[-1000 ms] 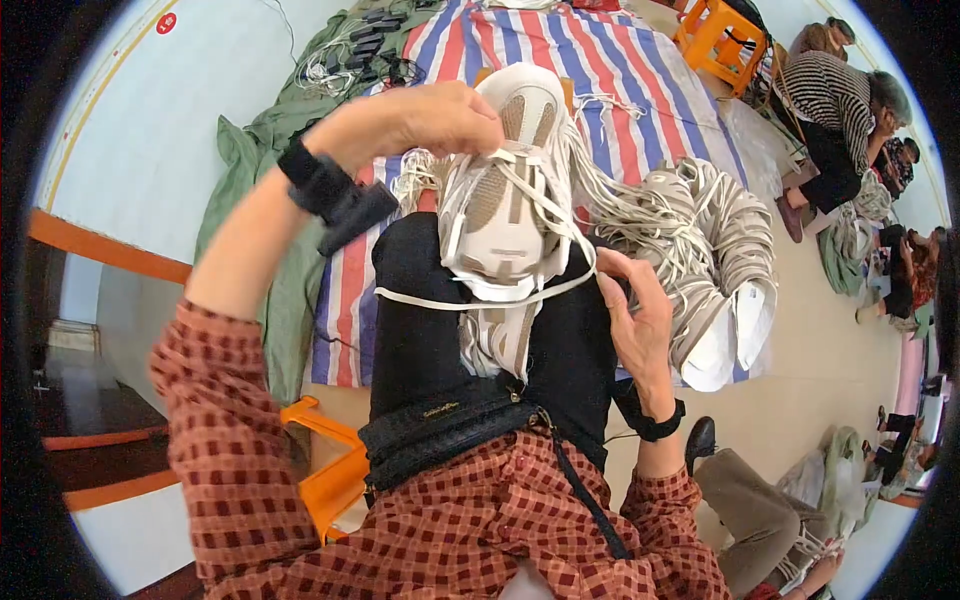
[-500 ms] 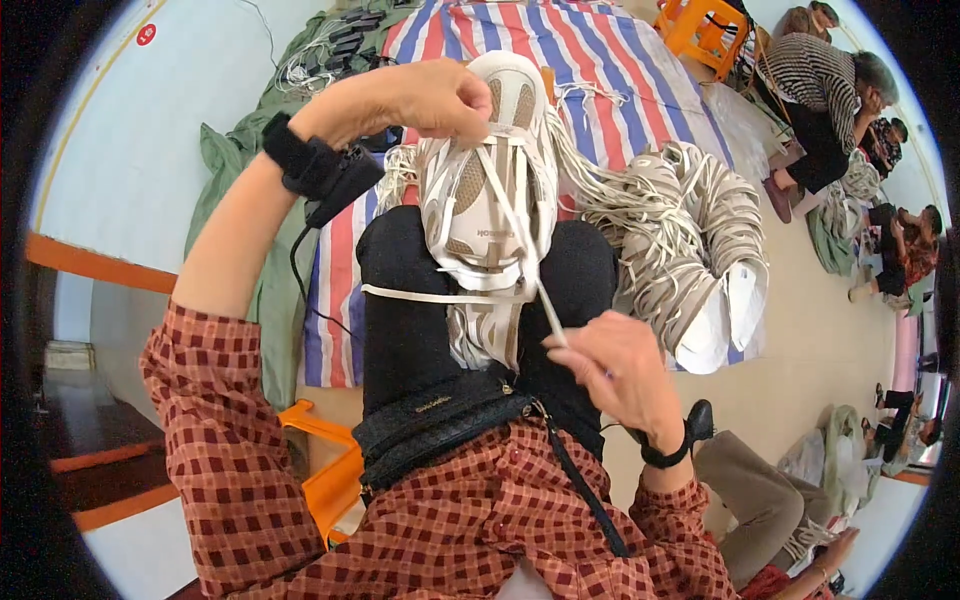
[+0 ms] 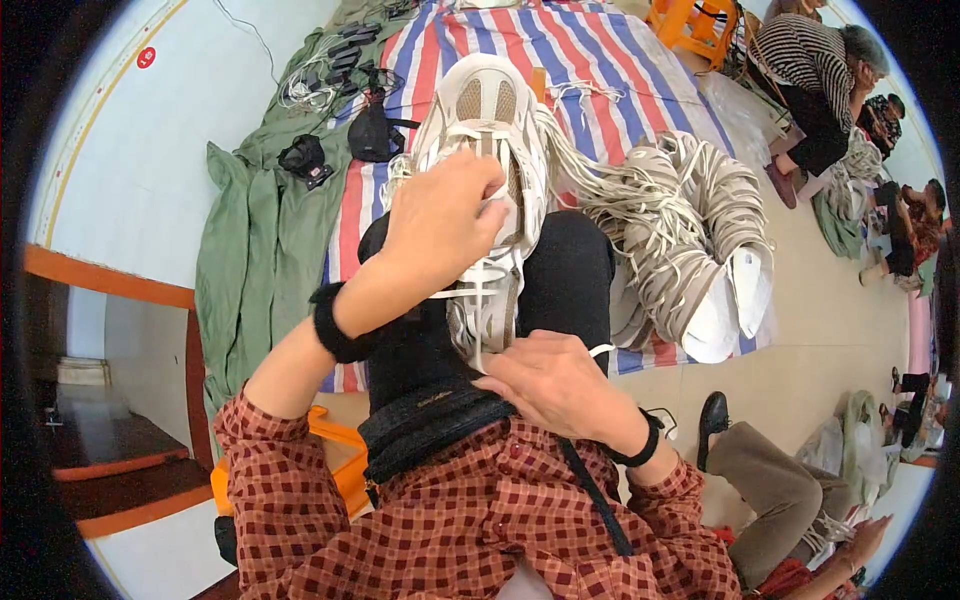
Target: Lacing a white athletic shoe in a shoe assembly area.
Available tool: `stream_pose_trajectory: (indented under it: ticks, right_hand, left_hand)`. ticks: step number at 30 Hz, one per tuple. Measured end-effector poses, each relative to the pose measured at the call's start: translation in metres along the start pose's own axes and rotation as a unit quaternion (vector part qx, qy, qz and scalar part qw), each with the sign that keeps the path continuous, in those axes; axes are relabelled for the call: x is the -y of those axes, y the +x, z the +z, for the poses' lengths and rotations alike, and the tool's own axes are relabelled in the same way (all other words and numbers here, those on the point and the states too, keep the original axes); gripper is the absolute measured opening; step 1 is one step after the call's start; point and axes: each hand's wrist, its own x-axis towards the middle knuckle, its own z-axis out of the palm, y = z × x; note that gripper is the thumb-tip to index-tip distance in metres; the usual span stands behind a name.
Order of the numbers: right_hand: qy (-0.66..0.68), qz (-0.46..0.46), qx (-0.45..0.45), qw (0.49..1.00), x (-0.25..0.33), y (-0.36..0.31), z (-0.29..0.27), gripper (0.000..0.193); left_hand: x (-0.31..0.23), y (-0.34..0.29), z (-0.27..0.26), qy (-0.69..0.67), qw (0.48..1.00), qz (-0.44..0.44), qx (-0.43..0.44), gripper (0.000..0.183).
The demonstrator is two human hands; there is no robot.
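Observation:
A beige and white shoe upper (image 3: 488, 85) with mesh panels lies over my thighs, its toe pointing away from me. My left hand (image 3: 440, 215) is over its middle with fingers curled closed; whatever they grip is hidden behind them. My right hand (image 3: 555, 385) is lower, close to my waist bag, and pinches a pale shoelace (image 3: 478, 310). That lace runs taut from below my left hand down to my right fingertips. Another lace end sticks out beside my right hand. Lacing crosses the upper near the toe.
To the right, a curved stack of similar uppers (image 3: 735, 215) with loose laces lies on the striped sheet (image 3: 625, 60). Black devices (image 3: 375, 130) and green cloth (image 3: 240, 240) are at the left. An orange stool (image 3: 700, 30) stands at the back right. Several people sit along the right side.
My left hand has come down and nearer from the toe to the middle of the upper. My right hand has moved left and nearer to my waist, still pinching lace.

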Motion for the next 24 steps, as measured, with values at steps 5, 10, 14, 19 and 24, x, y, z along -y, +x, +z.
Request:
stream_pose_trajectory:
  ticks: [5, 10, 14, 19, 24]
  right_hand:
    - [-0.012, 0.078, -0.021, 0.997, -0.019, -0.036, -0.028, 0.012]
    - [-0.186, 0.242, -0.159, 0.939, -0.061, -0.087, -0.076, 0.016]
    - [-0.229, 0.352, -0.222, 0.880, -0.087, -0.109, -0.089, 0.018]
    - [0.407, 0.401, -0.230, 0.788, -0.094, -0.088, -0.064, 0.023]
    - [0.374, 0.391, -0.116, 0.833, -0.094, -0.074, -0.065, 0.019]
  left_hand:
    - [-0.025, -0.034, -0.057, -0.538, 0.780, -0.179, 0.264, 0.018]
    - [-0.028, -0.065, -0.101, -0.469, 0.762, -0.221, 0.387, 0.031]
    - [-0.011, -0.075, -0.103, -0.449, 0.769, -0.229, 0.393, 0.027]
    - [0.008, -0.084, -0.102, -0.342, 0.802, -0.301, 0.386, 0.025]
    - [0.038, -0.093, -0.122, -0.354, 0.846, -0.304, 0.256, 0.029]
